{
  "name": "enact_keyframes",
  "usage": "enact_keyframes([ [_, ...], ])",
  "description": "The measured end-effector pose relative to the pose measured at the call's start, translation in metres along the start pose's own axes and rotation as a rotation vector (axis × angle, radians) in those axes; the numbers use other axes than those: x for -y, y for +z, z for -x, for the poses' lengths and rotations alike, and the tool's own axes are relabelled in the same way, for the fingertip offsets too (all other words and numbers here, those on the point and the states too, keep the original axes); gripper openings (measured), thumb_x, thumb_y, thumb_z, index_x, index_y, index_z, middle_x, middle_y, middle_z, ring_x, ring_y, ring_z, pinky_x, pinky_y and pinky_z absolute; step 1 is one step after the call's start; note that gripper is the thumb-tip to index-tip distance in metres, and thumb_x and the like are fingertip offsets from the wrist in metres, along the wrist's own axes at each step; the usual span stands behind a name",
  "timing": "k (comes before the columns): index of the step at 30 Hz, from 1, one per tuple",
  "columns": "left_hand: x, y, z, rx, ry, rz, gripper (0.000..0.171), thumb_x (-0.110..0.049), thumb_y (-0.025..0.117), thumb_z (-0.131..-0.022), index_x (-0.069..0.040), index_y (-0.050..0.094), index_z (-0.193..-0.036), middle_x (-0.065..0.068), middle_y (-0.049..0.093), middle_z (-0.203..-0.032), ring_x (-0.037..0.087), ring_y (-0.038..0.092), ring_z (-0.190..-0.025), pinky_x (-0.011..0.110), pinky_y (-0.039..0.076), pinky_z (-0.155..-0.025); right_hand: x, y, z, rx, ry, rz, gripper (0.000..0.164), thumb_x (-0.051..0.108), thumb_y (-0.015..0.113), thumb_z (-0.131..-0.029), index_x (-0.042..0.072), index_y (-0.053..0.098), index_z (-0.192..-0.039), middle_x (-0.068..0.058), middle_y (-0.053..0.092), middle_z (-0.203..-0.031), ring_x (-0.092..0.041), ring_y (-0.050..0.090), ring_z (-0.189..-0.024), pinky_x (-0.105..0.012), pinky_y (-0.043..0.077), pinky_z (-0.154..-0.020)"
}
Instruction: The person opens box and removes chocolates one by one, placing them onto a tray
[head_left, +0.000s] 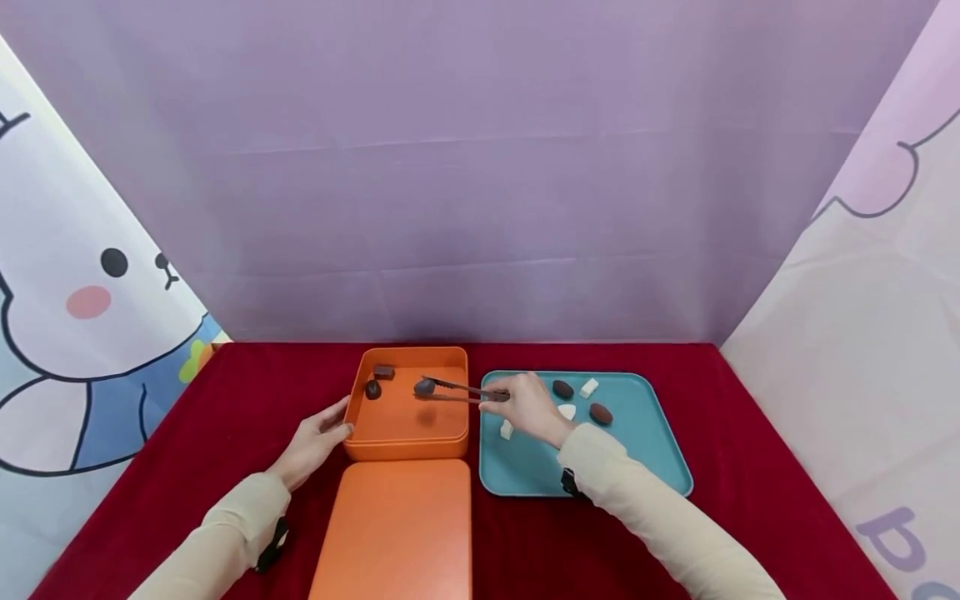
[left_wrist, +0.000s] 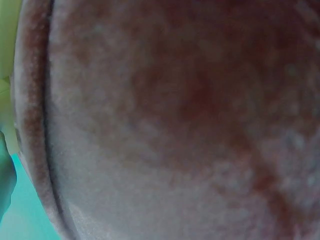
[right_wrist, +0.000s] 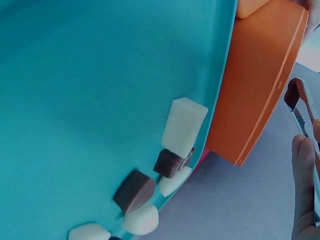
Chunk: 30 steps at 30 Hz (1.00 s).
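My right hand point(head_left: 528, 406) holds a pair of small tongs point(head_left: 457, 390), thumb and fingers pinching them near the rear end. Between the tong tips is a dark brown chocolate point(head_left: 424, 387), held above the floor of an open orange box point(head_left: 405, 451). Two other dark chocolates lie inside this box near its back left: a rectangular one point(head_left: 384, 372) and a rounded one point(head_left: 372, 389). Against the box's left side rests my left hand point(head_left: 315, 442), its fingers extended along the outer wall. The left wrist view is mostly blocked by a blurred surface close to the lens.
Right of the box lies a blue tray point(head_left: 637, 458) with several white and brown chocolates, among them a white block point(right_wrist: 184, 127) and a brown oval point(head_left: 601, 414). An orange lid point(head_left: 397, 533) lies in front of the box. A red cloth point(head_left: 750, 467) covers the table.
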<state>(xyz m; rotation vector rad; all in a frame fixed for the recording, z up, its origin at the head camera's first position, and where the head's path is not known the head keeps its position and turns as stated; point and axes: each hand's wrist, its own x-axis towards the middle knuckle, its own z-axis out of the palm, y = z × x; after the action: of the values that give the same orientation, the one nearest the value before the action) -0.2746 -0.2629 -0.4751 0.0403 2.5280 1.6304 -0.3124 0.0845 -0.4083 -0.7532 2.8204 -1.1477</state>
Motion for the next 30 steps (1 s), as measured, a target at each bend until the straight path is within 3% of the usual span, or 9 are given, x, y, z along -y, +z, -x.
enact_keyframes([
  [13,0.001,0.000,0.002,0.010,0.009,0.022,0.060,-0.016,0.049,-0.095,-0.012,0.020,-0.147,0.018,0.035,-0.144,0.032,0.037,-0.130,0.042,0.039,-0.101,-0.010,-0.023,0.019,-0.035,0.018,-0.038,0.028,0.020,0.069,-0.081,0.011,0.070,-0.107,0.000,0.071,-0.086,-0.006,0.060,-0.065,-0.021,0.048,-0.052],
  [22,0.002,-0.001,0.000,0.025,0.016,0.030,0.060,-0.018,0.049,-0.095,-0.014,0.020,-0.147,0.018,0.035,-0.144,0.032,0.035,-0.131,0.041,0.039,-0.101,-0.016,-0.037,0.032,-0.004,0.016,-0.059,0.027,0.021,0.067,-0.083,0.009,0.069,-0.108,-0.001,0.071,-0.082,-0.006,0.063,-0.062,-0.023,0.048,-0.051],
  [30,0.001,-0.001,0.000,0.021,0.001,0.043,0.059,-0.016,0.048,-0.095,-0.014,0.019,-0.147,0.018,0.034,-0.144,0.031,0.037,-0.130,0.039,0.040,-0.101,-0.025,-0.049,0.043,-0.071,0.040,0.002,0.024,0.021,0.069,-0.081,0.011,0.072,-0.102,0.001,0.070,-0.082,-0.006,0.056,-0.059,-0.022,0.042,-0.048],
])
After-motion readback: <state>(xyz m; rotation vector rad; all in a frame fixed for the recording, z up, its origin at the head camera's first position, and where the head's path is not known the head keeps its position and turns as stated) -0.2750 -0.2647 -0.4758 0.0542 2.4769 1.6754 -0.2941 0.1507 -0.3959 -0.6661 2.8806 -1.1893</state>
